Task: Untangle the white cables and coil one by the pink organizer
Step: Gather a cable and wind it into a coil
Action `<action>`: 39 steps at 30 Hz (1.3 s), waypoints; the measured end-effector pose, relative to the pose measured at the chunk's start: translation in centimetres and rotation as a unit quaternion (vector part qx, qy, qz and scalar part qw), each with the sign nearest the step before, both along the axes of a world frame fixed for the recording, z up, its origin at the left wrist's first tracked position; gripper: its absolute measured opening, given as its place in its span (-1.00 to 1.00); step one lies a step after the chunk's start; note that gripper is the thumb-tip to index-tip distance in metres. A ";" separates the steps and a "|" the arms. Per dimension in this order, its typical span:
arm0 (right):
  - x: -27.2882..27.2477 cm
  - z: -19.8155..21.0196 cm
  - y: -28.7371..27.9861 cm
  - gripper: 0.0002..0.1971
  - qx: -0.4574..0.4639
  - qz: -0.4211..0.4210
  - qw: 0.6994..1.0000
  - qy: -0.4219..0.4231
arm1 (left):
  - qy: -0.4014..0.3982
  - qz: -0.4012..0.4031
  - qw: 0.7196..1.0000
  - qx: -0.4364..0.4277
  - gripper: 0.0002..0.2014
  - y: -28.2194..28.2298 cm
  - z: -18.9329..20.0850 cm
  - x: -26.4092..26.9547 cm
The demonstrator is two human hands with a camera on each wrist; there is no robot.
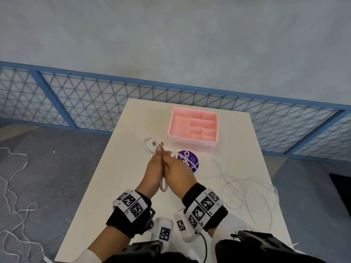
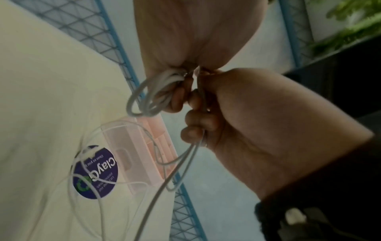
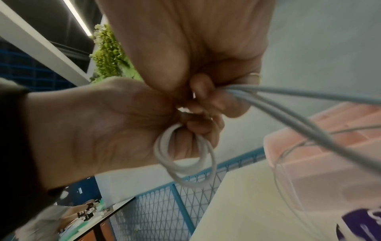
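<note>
Over the middle of the white table [image 1: 114,177], my left hand [image 1: 154,160] and right hand [image 1: 171,164] press together around a coiled white cable [image 1: 150,147]. Its loops and metal plugs stick out past the fingertips, and a small loop [image 1: 163,186] hangs below the palms. In the left wrist view my left hand [image 2: 185,68] grips the coil [image 2: 152,97], while the right hand [image 2: 206,117] pinches strands [image 2: 185,161] that run down to the table. The right wrist view shows the coil [image 3: 185,163] in the left hand [image 3: 193,130]. The pink organizer [image 1: 191,128] stands just beyond the hands.
A second white cable [image 1: 250,192] lies in loose loops on the table's right side. A round purple sticker [image 1: 190,160] sits in front of the organizer. More white cord [image 1: 15,186] lies on the floor at the left. A blue mesh fence [image 1: 95,95] runs behind the table.
</note>
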State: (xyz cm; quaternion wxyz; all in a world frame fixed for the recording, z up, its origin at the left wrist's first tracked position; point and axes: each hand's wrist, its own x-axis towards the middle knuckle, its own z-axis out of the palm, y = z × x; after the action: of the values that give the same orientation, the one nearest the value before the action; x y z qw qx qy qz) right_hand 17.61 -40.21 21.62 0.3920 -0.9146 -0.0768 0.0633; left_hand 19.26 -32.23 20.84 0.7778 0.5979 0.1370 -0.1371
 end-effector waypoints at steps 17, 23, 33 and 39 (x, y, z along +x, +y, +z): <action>2.5 -0.4 -8.4 -0.68 -0.030 0.098 0.994 0.050 | -0.038 0.191 0.934 -0.300 -0.62 7.1 0.8 3.9; 1.9 -0.2 -9.6 -0.70 0.136 0.077 0.983 0.098 | -0.035 0.285 0.914 -0.288 -0.62 12.2 -0.5 6.1; 2.5 -1.7 -9.2 -0.76 0.156 -0.039 0.987 0.005 | -0.024 0.285 0.919 -0.270 -0.64 12.5 -0.8 6.6; 1.2 -1.1 -7.0 -0.66 -0.216 0.198 0.955 0.038 | -0.048 0.312 0.932 -0.179 -0.68 11.1 -1.2 6.2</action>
State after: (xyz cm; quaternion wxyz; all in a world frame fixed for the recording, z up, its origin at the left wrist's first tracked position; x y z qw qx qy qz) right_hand 18.77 -47.21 20.54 0.1668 -0.9408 -0.2263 0.1897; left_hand 25.48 -21.17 19.66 0.8811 0.3819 0.2521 0.1196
